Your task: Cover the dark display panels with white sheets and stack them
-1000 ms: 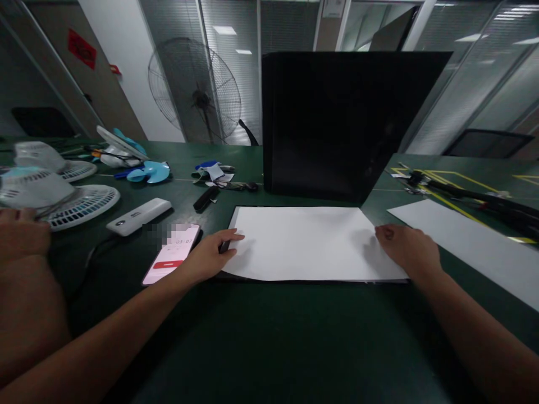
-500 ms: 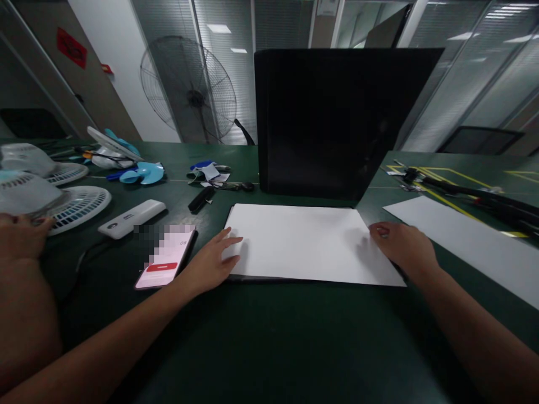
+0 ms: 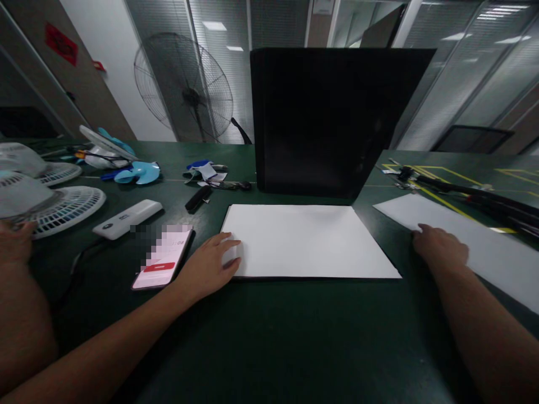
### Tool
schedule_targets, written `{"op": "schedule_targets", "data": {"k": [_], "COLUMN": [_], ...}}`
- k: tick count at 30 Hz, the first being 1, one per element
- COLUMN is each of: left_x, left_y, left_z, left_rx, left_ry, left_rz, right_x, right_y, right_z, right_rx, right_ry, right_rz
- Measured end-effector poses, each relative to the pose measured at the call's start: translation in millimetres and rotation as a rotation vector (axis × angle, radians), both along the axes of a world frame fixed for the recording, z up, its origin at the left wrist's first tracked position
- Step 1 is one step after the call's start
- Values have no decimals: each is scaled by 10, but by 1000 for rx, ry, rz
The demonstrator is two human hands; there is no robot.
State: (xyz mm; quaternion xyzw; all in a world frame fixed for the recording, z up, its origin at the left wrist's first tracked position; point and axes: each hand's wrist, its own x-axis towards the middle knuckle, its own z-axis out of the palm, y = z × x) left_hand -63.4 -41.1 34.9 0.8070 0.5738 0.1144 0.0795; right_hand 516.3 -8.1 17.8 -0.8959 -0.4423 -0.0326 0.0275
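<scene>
A white sheet of paper lies over a flat black base, whose thin dark rim shows along the right and front edges. My left hand rests at the sheet's left edge, its fingers spread over the paper. At the right, my right hand is beside the near edge of a second white sheet. Its index fingertip is at that edge, but the other fingers are mostly hidden, so a grip cannot be made out. Behind the first sheet a large black panel stands up, leaning back.
Another person's hand touches white fan parts at the far left. A phone and a white power bank lie left of my left arm. Black rods lie at the back right of the green table.
My right hand has left the first sheet's right edge and moved right to the second sheet. The first sheet now lies squarer on the black base. My left hand stays at the left edge.
</scene>
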Motion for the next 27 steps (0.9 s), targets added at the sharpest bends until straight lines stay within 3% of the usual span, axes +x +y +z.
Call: {"op": "schedule_targets", "data": {"k": [6,10,12,18,23,27], "left_x": [44,58,61,60,39,3], "left_y": [-48,-73,-83,-85,-37,4], "left_z": [53,74,97,189,121,5], "left_rx": [15,17,10,-51,-60,15], "left_ry": [22,36,24,-86,-38,29], "left_rz": [15,28,25,106,134,72], "right_x": [-391,-979,-1358,-2236,-2515,-2646], "right_y": [-85,-170,-237,-481,-643,-784], "right_z": [291,442,476,337,239,430], "right_rx": [59,124,127,20,195,346], "right_ry": [-74,-161,-222,-261,-154,37], "right_rz": [-27,137,320,1153,1434,1603]}}
